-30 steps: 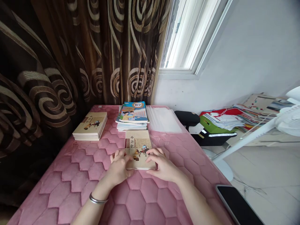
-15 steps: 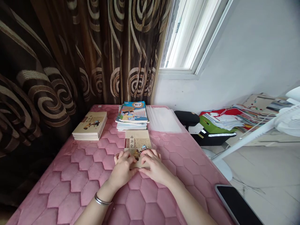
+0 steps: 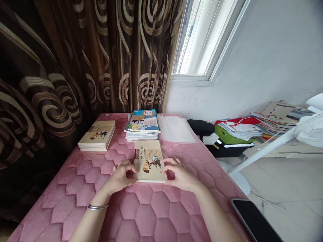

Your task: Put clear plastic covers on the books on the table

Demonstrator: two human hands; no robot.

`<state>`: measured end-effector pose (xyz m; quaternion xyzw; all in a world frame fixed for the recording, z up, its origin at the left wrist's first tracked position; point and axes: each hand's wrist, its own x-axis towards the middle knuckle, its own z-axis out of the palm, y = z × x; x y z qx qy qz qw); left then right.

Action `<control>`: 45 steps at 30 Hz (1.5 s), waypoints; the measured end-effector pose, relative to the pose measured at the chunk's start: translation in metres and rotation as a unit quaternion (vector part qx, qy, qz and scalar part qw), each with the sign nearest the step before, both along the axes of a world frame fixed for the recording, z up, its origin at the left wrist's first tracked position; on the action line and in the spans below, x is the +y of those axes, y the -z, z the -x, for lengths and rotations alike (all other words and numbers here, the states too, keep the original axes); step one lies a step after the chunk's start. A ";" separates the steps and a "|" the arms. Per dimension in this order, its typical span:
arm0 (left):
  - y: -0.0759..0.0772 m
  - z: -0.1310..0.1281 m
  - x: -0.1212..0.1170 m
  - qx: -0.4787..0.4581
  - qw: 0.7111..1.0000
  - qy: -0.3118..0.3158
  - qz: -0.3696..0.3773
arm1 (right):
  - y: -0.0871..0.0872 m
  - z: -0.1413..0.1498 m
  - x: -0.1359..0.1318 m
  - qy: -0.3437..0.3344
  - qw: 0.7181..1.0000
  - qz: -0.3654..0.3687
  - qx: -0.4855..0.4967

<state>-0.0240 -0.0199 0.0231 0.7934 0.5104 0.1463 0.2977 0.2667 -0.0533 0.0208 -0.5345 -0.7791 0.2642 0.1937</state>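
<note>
Head view shows a beige illustrated paperback book (image 3: 149,169) flat on the pink hexagon-quilted surface (image 3: 145,218), its near corners between the half-curled left grip (image 3: 120,176) and right grip (image 3: 180,176), whose hold I cannot tell; handling seems unfinished, while a beige paperback stack (image 3: 97,134) farther left stands neat.

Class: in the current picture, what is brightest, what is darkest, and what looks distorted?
Head view: the window glares nearly white; head view: the curtain is near-black at lower left; head view: the fan, near the right edge, leans, probably from lens distortion.
</note>
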 end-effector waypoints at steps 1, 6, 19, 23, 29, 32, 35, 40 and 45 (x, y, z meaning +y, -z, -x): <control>0.001 0.001 0.001 0.000 1.000 0.001 0.004 | 0.001 -0.002 0.000 -0.002 1.000 0.005 0.004; 0.005 0.005 0.004 -0.021 1.000 0.012 0.011 | 0.003 -0.007 0.002 -0.003 1.000 0.015 0.014; 0.006 -0.008 -0.007 0.019 1.000 -0.015 -0.002 | 0.003 -0.002 0.021 0.048 0.998 -0.007 0.045; 0.014 -0.015 -0.007 0.038 0.999 -0.026 -0.020 | -0.003 0.021 0.071 0.094 0.990 -0.109 -0.007; 0.016 -0.015 -0.005 0.041 0.998 -0.039 -0.027 | -0.004 0.046 0.142 0.119 0.985 -0.071 -0.103; 0.013 -0.011 -0.004 0.039 0.999 -0.025 -0.020 | 0.003 0.049 0.155 0.138 0.982 -0.049 -0.115; 0.010 -0.001 0.000 0.037 0.999 -0.024 -0.013 | 0.005 0.048 0.155 0.159 0.978 -0.031 -0.130; 0.015 0.022 0.016 0.012 0.995 -0.094 -0.032 | -0.001 0.035 0.131 0.186 0.968 0.001 -0.170; 0.024 0.020 0.023 0.004 0.967 -0.238 -0.096 | 0.001 0.019 0.080 0.235 0.954 0.028 -0.186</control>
